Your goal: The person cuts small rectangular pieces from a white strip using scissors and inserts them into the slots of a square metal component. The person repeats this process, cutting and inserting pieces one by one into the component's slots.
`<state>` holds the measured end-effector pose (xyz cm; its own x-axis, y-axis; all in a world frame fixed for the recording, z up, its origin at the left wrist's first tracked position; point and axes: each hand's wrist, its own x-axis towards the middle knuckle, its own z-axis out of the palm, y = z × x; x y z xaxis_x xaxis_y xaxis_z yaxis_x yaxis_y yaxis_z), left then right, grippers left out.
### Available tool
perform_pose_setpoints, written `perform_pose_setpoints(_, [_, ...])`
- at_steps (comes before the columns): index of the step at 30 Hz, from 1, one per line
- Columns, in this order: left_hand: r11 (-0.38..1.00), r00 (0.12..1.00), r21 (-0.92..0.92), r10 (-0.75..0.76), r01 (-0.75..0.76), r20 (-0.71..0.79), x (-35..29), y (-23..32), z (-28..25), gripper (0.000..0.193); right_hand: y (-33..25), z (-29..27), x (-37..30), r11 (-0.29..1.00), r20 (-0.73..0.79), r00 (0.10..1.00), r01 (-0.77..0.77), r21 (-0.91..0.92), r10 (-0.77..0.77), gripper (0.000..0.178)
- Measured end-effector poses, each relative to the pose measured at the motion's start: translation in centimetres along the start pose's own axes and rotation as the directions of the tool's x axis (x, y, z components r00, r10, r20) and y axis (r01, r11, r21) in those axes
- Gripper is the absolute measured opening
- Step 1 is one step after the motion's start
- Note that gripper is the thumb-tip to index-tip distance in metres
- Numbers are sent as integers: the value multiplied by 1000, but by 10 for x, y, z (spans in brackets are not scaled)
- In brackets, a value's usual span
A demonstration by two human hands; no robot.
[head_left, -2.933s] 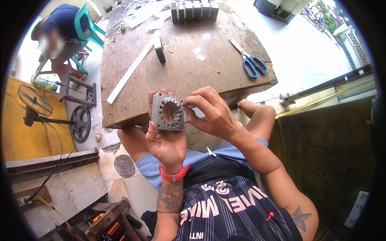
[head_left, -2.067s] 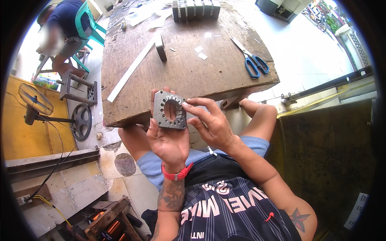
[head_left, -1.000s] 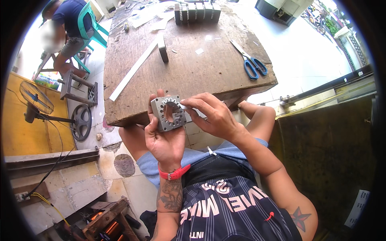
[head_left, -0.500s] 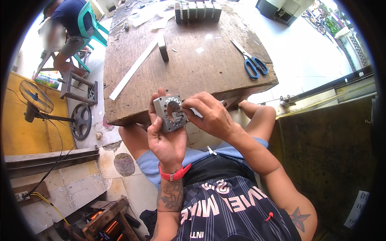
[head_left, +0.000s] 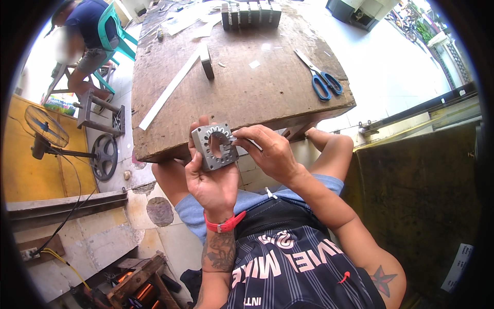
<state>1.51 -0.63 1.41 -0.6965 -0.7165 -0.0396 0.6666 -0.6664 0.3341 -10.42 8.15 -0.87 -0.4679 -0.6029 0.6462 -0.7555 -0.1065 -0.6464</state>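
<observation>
My left hand (head_left: 212,184) grips a square grey metal stator core (head_left: 215,163) from below and the left, above my lap by the table's near edge. Its round opening is ringed with slots, and pale liners line several of them. Grey strips stick into the opening on its right side. Thumb and fingers of my right hand (head_left: 271,153) are pinched together at the core's right side, by those strips. What they hold is too small and covered to make out.
On the wooden table (head_left: 247,98) lie blue-handled scissors (head_left: 324,85), a long white strip (head_left: 170,92), a small upright dark block (head_left: 207,63) and a row of metal cores (head_left: 252,16). A fan (head_left: 49,129) stands left. A person (head_left: 87,31) sits at the far left.
The stator core has tilted and shifted slightly left in my left hand. My right hand keeps its pinch at the core's right side, with only a small movement.
</observation>
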Motion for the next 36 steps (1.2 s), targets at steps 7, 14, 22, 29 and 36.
perform_pose_setpoints(7, [1000, 1000, 16, -8, 9, -18, 1, -2, -1, 62, 0, 5, -13, 992, -70, 993, -90, 89, 96, 29])
perform_pose_setpoints(14, [998, 999, -44, -53, 53, 12, 5, 2, -10, 63, 11, -14, -7, 985, 115, 992, -39, -169, 59, 35])
perform_pose_setpoints(22, [974, 986, -171, -158, 149, -42, 9, 10, -16, 64, 138, -45, 117, 846, 62, 955, -225, -484, 290, 27])
perform_pose_setpoints(29, [958, 987, -237, -159, 159, 21, 10, 19, -18, 63, 108, -32, 107, 903, 62, 902, -429, 14, 427, 22])
perform_pose_setpoints(36, [999, 1000, -54, -5, 6, 16, 6, 13, -15, 60, 10, -13, 16, 876, 158, 938, -346, 336, 310, 26])
